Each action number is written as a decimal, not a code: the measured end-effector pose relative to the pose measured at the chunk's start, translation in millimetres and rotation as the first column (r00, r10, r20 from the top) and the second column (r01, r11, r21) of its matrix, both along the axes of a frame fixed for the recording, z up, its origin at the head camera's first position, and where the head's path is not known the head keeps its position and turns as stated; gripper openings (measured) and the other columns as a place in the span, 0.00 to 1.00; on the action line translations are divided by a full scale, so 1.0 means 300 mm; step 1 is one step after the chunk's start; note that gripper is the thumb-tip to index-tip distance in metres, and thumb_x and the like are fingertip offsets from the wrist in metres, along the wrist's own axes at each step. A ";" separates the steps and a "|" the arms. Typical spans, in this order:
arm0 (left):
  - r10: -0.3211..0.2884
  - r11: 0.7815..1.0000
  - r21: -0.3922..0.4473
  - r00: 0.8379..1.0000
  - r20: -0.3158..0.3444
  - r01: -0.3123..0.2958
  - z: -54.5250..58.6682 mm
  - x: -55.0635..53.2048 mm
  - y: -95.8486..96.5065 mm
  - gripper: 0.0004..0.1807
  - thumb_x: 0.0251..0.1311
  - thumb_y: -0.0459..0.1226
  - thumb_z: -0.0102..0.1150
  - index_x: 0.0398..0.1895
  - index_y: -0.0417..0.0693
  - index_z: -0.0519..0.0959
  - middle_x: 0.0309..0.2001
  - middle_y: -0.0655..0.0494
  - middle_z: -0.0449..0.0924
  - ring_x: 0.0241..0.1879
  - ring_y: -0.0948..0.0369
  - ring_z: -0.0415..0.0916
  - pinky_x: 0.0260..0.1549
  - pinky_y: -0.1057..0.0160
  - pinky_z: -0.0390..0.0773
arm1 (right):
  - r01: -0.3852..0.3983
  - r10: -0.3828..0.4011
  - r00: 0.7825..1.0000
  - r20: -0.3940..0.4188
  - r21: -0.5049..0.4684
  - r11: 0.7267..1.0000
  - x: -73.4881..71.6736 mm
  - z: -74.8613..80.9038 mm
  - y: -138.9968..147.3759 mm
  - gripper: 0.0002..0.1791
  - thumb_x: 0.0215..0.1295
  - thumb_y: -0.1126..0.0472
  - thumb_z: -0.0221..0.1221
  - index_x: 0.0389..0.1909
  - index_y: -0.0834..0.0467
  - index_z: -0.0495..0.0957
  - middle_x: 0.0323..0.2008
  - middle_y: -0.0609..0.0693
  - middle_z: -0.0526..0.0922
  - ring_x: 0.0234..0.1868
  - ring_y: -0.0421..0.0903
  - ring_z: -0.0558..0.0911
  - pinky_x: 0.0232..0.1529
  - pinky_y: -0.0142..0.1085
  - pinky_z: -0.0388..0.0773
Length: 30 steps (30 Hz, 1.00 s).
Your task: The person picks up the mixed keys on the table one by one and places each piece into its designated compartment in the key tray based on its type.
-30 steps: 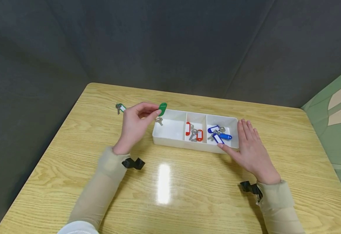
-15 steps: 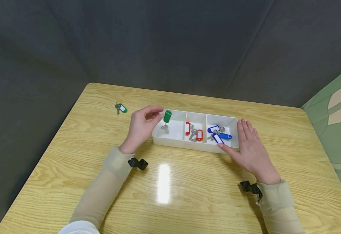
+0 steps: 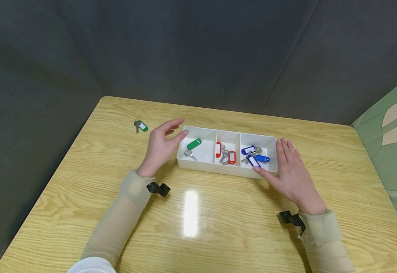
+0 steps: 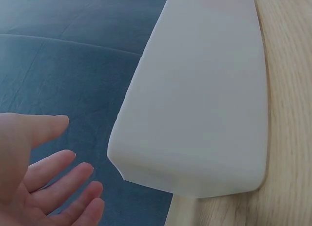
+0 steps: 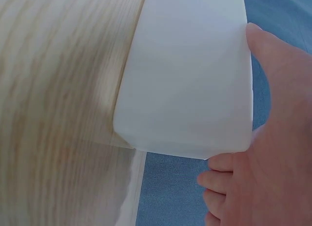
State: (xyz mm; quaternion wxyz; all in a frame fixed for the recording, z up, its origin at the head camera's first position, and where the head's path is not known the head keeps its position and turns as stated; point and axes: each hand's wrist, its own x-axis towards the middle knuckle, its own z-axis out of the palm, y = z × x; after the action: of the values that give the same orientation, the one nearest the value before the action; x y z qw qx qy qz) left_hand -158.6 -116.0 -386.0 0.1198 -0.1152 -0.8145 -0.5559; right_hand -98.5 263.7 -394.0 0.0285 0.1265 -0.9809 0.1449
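Note:
A white three-part box [image 3: 198, 165] stands on the table. In its left compartment lies a green key tag [image 3: 194, 143] with its key [image 3: 189, 154]. My left hand [image 3: 161, 146] hovers beside that end, thumb and fingers apart, holding nothing; the left wrist view shows the same loose fingers [image 4: 63, 182] near the box's outer wall. Against the right end rests my right hand [image 3: 295, 176], fingers straight, thumb at the front rim. Red key tags [image 3: 232, 157] with keys fill the middle compartment. Several blue key tags [image 3: 261, 159] with keys lie in the right one.
Another green key tag [image 3: 143, 126] with a key lies on the wooden table [image 3: 225, 220], behind and left of the box. A dark padded partition [image 3: 198, 57] rises past the table's far edge.
My left hand moved right over the left compartment and let go of the green key tag, which now lies inside with its key. The hand then drew slightly back left. My right hand stayed put.

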 end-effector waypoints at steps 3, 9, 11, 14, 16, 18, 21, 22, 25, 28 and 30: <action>-0.005 1.000 0.009 1.000 0.004 0.005 0.001 0.001 -0.001 0.21 0.68 0.38 0.67 0.62 0.43 0.81 0.60 0.53 0.81 0.59 0.49 0.76 0.60 0.52 0.72 | -0.001 0.001 1.000 0.000 0.000 1.000 0.000 0.000 0.000 0.61 0.67 0.30 0.56 0.79 0.71 0.41 0.78 0.70 0.43 0.79 0.63 0.41 0.76 0.54 0.36; 0.008 1.000 0.009 1.000 0.004 -0.008 0.002 0.001 -0.008 0.21 0.69 0.40 0.66 0.62 0.43 0.81 0.60 0.53 0.81 0.60 0.49 0.75 0.60 0.49 0.72 | 0.001 -0.001 1.000 0.004 0.008 1.000 0.000 0.003 -0.002 0.61 0.67 0.29 0.56 0.78 0.71 0.41 0.78 0.70 0.43 0.79 0.63 0.41 0.76 0.56 0.37; 0.013 1.000 0.009 1.000 0.000 -0.013 0.004 0.000 -0.011 0.21 0.69 0.40 0.66 0.62 0.44 0.81 0.59 0.54 0.81 0.59 0.50 0.75 0.60 0.50 0.72 | 0.001 -0.001 1.000 0.005 0.007 1.000 0.001 0.003 -0.003 0.61 0.67 0.30 0.56 0.78 0.71 0.41 0.78 0.70 0.43 0.79 0.64 0.41 0.76 0.56 0.37; 0.020 1.000 0.008 1.000 -0.003 -0.020 0.008 0.000 -0.018 0.21 0.69 0.41 0.66 0.62 0.46 0.81 0.59 0.55 0.81 0.59 0.52 0.76 0.60 0.51 0.72 | 0.001 -0.001 1.000 0.005 0.006 1.000 0.000 0.004 -0.003 0.61 0.67 0.30 0.56 0.78 0.71 0.41 0.78 0.70 0.43 0.79 0.64 0.42 0.76 0.56 0.37; 0.025 1.000 0.008 1.000 -0.002 -0.025 0.012 -0.001 -0.023 0.21 0.69 0.42 0.66 0.62 0.46 0.81 0.59 0.55 0.81 0.59 0.53 0.75 0.60 0.52 0.72 | 0.002 -0.002 1.000 0.007 0.007 1.000 0.000 0.005 -0.003 0.61 0.67 0.30 0.56 0.79 0.71 0.41 0.78 0.70 0.43 0.79 0.64 0.41 0.76 0.56 0.37; 0.029 1.000 0.013 1.000 -0.005 -0.029 0.014 -0.003 -0.029 0.21 0.68 0.42 0.66 0.61 0.46 0.81 0.59 0.55 0.81 0.59 0.53 0.75 0.60 0.52 0.72 | 0.003 -0.003 1.000 0.009 0.009 1.000 0.000 0.006 -0.002 0.61 0.67 0.29 0.56 0.79 0.71 0.41 0.78 0.70 0.42 0.79 0.63 0.41 0.76 0.56 0.37; 0.036 0.999 0.021 0.999 -0.005 -0.036 0.017 -0.007 -0.037 0.20 0.68 0.41 0.66 0.61 0.46 0.81 0.59 0.55 0.81 0.59 0.53 0.75 0.60 0.53 0.71 | 0.003 -0.003 1.000 0.010 0.008 1.000 0.000 0.006 -0.002 0.61 0.67 0.29 0.56 0.79 0.71 0.40 0.78 0.70 0.42 0.79 0.63 0.41 0.76 0.55 0.37; 0.037 0.999 0.024 0.999 -0.005 -0.037 0.018 -0.007 -0.039 0.20 0.69 0.41 0.66 0.61 0.46 0.81 0.59 0.55 0.81 0.59 0.54 0.75 0.60 0.54 0.71 | 0.003 -0.003 1.000 0.010 0.007 1.000 0.000 0.006 -0.002 0.61 0.67 0.29 0.56 0.79 0.71 0.41 0.78 0.70 0.42 0.79 0.63 0.41 0.76 0.55 0.37; 0.040 0.999 0.029 0.999 -0.006 -0.040 0.020 -0.010 -0.047 0.20 0.69 0.41 0.66 0.61 0.46 0.81 0.59 0.55 0.81 0.58 0.56 0.76 0.60 0.55 0.71 | 0.002 -0.002 1.000 0.007 0.006 1.000 0.000 0.005 -0.001 0.61 0.67 0.29 0.56 0.79 0.71 0.41 0.78 0.70 0.43 0.79 0.63 0.41 0.76 0.55 0.37; 0.042 0.999 0.033 0.999 -0.009 -0.041 0.025 -0.011 -0.057 0.21 0.69 0.41 0.66 0.61 0.44 0.81 0.59 0.54 0.81 0.59 0.54 0.75 0.61 0.55 0.71 | 0.001 -0.001 1.000 0.004 0.007 1.000 0.000 0.004 -0.001 0.61 0.67 0.29 0.56 0.79 0.71 0.41 0.78 0.70 0.43 0.79 0.63 0.41 0.76 0.55 0.37; 0.048 0.998 0.034 0.999 -0.011 -0.048 0.030 -0.012 -0.066 0.21 0.69 0.42 0.66 0.61 0.44 0.81 0.59 0.54 0.81 0.59 0.53 0.75 0.61 0.55 0.70 | 0.002 -0.002 1.000 0.002 0.006 1.000 0.001 0.003 0.000 0.61 0.67 0.29 0.56 0.79 0.71 0.41 0.78 0.70 0.43 0.79 0.63 0.41 0.76 0.55 0.37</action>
State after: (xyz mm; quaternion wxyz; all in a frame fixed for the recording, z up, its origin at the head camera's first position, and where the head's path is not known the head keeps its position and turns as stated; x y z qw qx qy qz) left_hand -162.2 -135.9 -377.0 0.1399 -0.0970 -0.8067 -0.5659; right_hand -98.3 263.8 -393.2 0.0273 0.1257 -0.9815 0.1418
